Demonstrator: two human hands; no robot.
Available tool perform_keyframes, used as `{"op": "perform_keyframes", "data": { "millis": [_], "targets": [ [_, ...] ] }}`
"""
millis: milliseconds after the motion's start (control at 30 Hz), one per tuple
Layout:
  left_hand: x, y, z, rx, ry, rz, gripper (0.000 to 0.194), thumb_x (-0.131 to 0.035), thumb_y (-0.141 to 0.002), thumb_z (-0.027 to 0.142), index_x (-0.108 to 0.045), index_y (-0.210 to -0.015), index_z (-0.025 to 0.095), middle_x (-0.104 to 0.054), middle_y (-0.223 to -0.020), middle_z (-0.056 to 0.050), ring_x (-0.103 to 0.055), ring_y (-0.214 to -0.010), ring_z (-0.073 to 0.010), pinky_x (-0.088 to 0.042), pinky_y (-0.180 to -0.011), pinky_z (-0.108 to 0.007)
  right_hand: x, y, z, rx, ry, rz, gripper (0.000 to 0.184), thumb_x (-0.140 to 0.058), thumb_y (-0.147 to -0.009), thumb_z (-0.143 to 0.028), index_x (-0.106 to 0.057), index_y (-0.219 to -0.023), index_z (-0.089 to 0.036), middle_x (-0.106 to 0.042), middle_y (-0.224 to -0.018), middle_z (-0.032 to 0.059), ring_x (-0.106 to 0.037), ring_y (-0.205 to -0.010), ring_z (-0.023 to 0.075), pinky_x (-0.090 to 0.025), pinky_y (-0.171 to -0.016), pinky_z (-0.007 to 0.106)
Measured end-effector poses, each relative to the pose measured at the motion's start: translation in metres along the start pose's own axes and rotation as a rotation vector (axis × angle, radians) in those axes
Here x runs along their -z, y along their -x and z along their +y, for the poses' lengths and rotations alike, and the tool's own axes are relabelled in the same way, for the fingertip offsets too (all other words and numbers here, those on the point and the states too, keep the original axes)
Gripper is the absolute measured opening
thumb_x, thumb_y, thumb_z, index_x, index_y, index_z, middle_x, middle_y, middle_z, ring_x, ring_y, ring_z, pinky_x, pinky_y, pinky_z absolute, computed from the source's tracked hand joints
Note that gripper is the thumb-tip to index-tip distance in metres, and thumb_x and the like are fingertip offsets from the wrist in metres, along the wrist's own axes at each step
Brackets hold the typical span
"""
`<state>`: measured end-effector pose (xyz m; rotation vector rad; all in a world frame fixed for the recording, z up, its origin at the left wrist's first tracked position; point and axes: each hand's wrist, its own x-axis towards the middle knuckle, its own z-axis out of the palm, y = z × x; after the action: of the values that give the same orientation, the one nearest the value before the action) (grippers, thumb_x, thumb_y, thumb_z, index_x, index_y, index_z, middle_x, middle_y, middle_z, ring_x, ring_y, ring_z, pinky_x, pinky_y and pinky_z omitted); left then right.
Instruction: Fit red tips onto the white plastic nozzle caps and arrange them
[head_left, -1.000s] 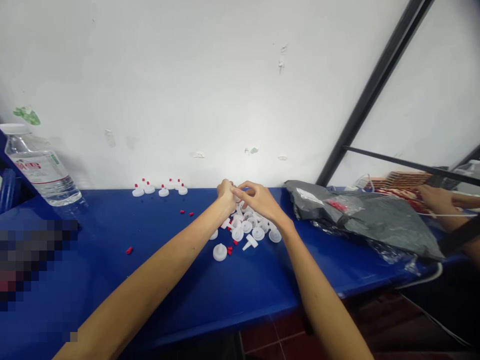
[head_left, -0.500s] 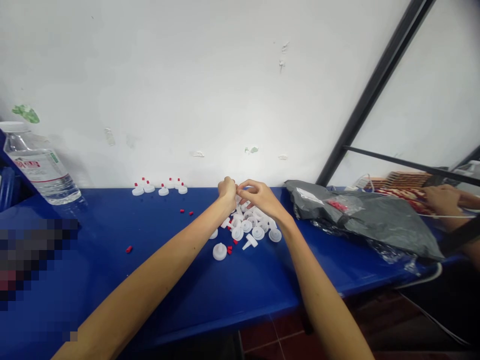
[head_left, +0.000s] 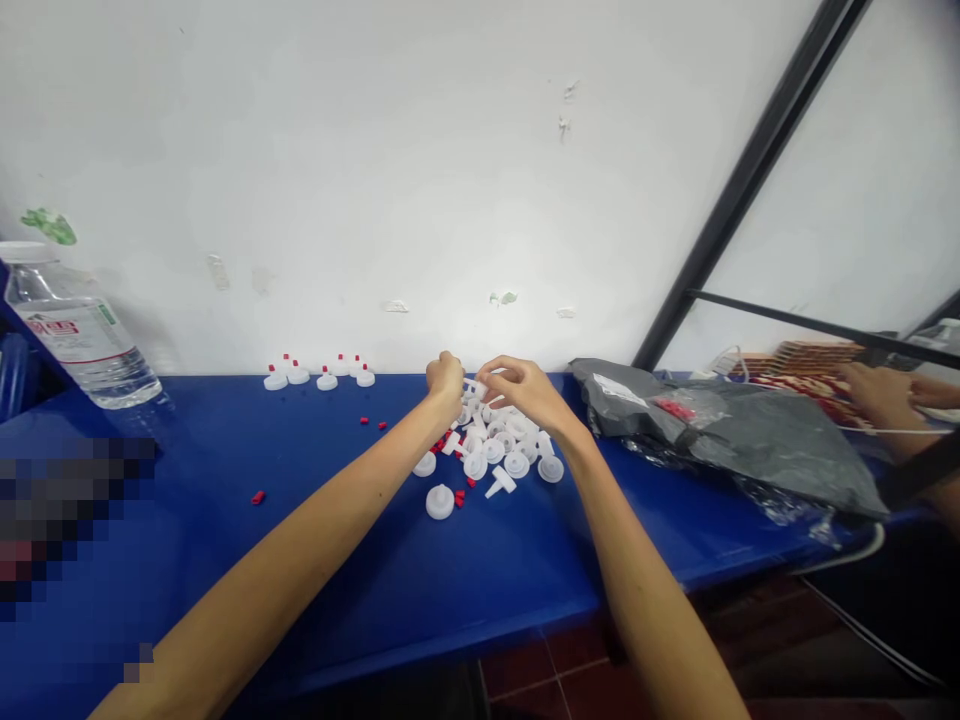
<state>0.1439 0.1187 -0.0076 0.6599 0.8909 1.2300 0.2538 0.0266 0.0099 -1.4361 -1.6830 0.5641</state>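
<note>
Over the far side of a pile of white nozzle caps [head_left: 495, 452], my right hand [head_left: 519, 388] pinches one white nozzle cap [head_left: 475, 387], its narrow tip pointing left. Just left of it, my left hand [head_left: 447, 384] is closed, its fingertips turned away from view, so what they hold is hidden. Small red tip covers [head_left: 460, 497] lie among and beside the pile. One white cap [head_left: 440, 502] stands apart at the pile's front. By the wall on the left, several white caps [head_left: 327, 381] stand upright with red tips on.
A large water bottle [head_left: 82, 340] stands at the far left of the blue table [head_left: 480, 590]. Loose red tip covers [head_left: 258, 497] lie on the left side. A grey plastic bag [head_left: 727, 430] covers the right, near a black metal post [head_left: 720, 210]. Another person's hands [head_left: 885, 395] show at the far right.
My hands have drawn slightly apart, the left one shifting a little to the left. The white nozzle cap in my right fingers now shows in the gap.
</note>
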Motion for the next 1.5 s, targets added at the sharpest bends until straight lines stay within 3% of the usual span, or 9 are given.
{"op": "perform_keyframes", "data": {
  "millis": [167, 367, 600, 1000, 1200, 1500],
  "targets": [
    [-0.003, 0.014, -0.005, 0.101, -0.176, -0.15, 0.025, -0.054, -0.079, 0.007, -0.04, -0.062, 0.021, -0.03, -0.048, 0.008, -0.017, -0.037, -0.0048, -0.006, -0.042, -0.021, 0.011, -0.001, 0.012, -0.054, 0.273, 0.176, 0.019, -0.053, -0.087, -0.03, -0.07, -0.091, -0.022, -0.075, -0.083, 0.0039, -0.069, -0.079, 0.021, -0.05, -0.078, 0.032],
    [-0.008, 0.018, -0.011, 0.04, -0.26, -0.245, 0.026, -0.058, -0.081, 0.011, -0.044, -0.061, 0.02, -0.037, -0.045, 0.005, -0.026, -0.037, -0.007, -0.011, -0.042, -0.022, 0.019, -0.002, 0.027, -0.111, 0.466, 0.126, 0.017, -0.062, -0.082, -0.03, -0.075, -0.091, -0.024, -0.078, -0.089, 0.0044, -0.07, -0.084, 0.0242, -0.046, -0.077, 0.031],
    [-0.006, 0.011, -0.017, -0.065, -0.284, -0.31, 0.028, -0.06, -0.078, 0.011, -0.044, -0.057, 0.022, -0.037, -0.042, 0.004, -0.039, -0.043, -0.014, -0.022, -0.047, -0.027, 0.019, -0.002, 0.022, -0.121, 0.527, 0.179, 0.033, -0.049, -0.096, -0.045, -0.077, -0.097, -0.026, -0.079, -0.103, 0.0048, -0.07, -0.096, 0.0257, -0.045, -0.078, 0.03],
    [-0.004, 0.01, -0.011, -0.251, -0.396, -0.556, 0.025, -0.048, -0.065, 0.007, -0.047, -0.042, 0.017, -0.043, -0.042, 0.0, -0.037, -0.046, -0.0106, -0.027, -0.051, -0.024, 0.019, -0.005, 0.023, -0.1, 0.53, 0.289, 0.045, -0.039, -0.102, -0.048, -0.076, -0.093, -0.025, -0.079, -0.099, 0.0055, -0.071, -0.09, 0.0226, -0.045, -0.081, 0.029],
    [-0.008, 0.011, -0.006, -0.294, -0.443, -0.577, 0.02, -0.046, -0.057, 0.005, -0.05, -0.041, 0.016, -0.046, -0.042, -0.001, -0.038, -0.041, -0.0101, -0.028, -0.048, -0.024, 0.018, -0.006, 0.026, -0.098, 0.523, 0.304, 0.045, -0.039, -0.102, -0.049, -0.076, -0.092, -0.025, -0.079, -0.097, 0.005, -0.071, -0.09, 0.0223, -0.045, -0.081, 0.029],
    [-0.003, 0.008, -0.004, -0.281, -0.499, -0.509, 0.017, -0.049, -0.064, 0.01, -0.052, -0.048, 0.018, -0.048, -0.039, -0.002, -0.044, -0.034, -0.0115, -0.025, -0.042, -0.023, 0.017, -0.003, 0.021, -0.081, 0.519, 0.308, 0.042, -0.041, -0.101, -0.045, -0.076, -0.089, -0.026, -0.079, -0.093, 0.0034, -0.072, -0.088, 0.0219, -0.044, -0.079, 0.028]
  ]
}}
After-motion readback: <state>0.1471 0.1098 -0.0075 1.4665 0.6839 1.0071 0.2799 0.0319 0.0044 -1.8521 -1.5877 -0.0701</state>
